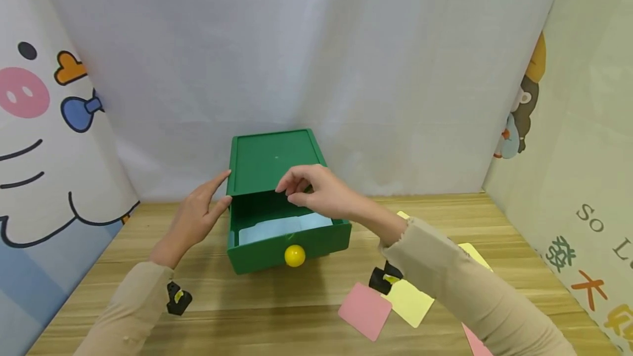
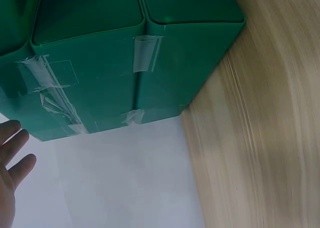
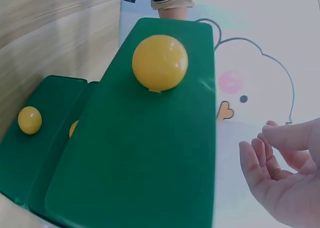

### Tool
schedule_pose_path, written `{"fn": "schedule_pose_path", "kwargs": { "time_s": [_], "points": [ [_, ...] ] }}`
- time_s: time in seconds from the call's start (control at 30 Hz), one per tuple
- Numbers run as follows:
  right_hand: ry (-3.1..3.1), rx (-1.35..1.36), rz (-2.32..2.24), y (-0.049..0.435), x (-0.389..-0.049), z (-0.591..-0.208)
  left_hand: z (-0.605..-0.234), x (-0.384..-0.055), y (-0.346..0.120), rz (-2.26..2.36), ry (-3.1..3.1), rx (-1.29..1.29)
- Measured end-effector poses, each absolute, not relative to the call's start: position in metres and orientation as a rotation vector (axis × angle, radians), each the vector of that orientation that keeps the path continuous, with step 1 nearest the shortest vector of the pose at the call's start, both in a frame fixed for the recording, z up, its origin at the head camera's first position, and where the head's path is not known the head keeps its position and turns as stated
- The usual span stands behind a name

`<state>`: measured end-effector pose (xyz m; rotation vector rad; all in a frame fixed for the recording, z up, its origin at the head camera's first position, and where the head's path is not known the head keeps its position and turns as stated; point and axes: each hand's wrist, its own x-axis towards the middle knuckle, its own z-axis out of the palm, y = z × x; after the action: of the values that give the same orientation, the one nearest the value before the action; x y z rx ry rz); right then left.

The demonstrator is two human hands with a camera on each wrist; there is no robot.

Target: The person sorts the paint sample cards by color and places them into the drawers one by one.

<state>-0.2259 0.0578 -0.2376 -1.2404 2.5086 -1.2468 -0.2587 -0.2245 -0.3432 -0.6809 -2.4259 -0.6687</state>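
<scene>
A green drawer cabinet (image 1: 277, 161) stands against the back curtain, its top drawer (image 1: 257, 261) pulled out toward me. That drawer has a round yellow knob (image 1: 295, 256), and light blue cards (image 1: 277, 228) lie inside behind its front. My left hand (image 1: 193, 218) rests at the cabinet's left side, with its fingers extended. Over the drawer hovers my right hand (image 1: 318, 191), fingers loosely bent and nothing visible between them. In the right wrist view, lower drawers with yellow knobs (image 3: 30, 120) show below the pulled-out one. Clear tape (image 2: 145, 52) joins the cabinet's sections in the left wrist view.
On the wooden table (image 1: 277, 317), a pink card (image 1: 365, 311) and a yellow card (image 1: 409, 302) lie right of the cabinet. More cards, including a yellow one (image 1: 476, 256), are partly hidden by my right forearm. Printed curtains border both sides.
</scene>
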Motion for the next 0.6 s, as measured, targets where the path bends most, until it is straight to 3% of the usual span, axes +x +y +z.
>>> {"fn": "schedule_pose_path", "kwargs": {
  "time_s": [0.23,0.47,0.6],
  "points": [
    [2.542,-1.324,-1.41,0.077,-0.196,-0.254,-0.342,-0.259,-0.225,-0.665,-2.422,-0.683],
    [2.759,-1.553,-1.474,0.076,-0.17,-0.298,-0.342,-0.259,-0.226,-0.679,-2.414,-0.694],
    [2.889,-1.499,-1.486,0.073,-0.163,-0.322,-0.342,-0.259,-0.226,-0.681,-2.423,-0.69]
  ]
}}
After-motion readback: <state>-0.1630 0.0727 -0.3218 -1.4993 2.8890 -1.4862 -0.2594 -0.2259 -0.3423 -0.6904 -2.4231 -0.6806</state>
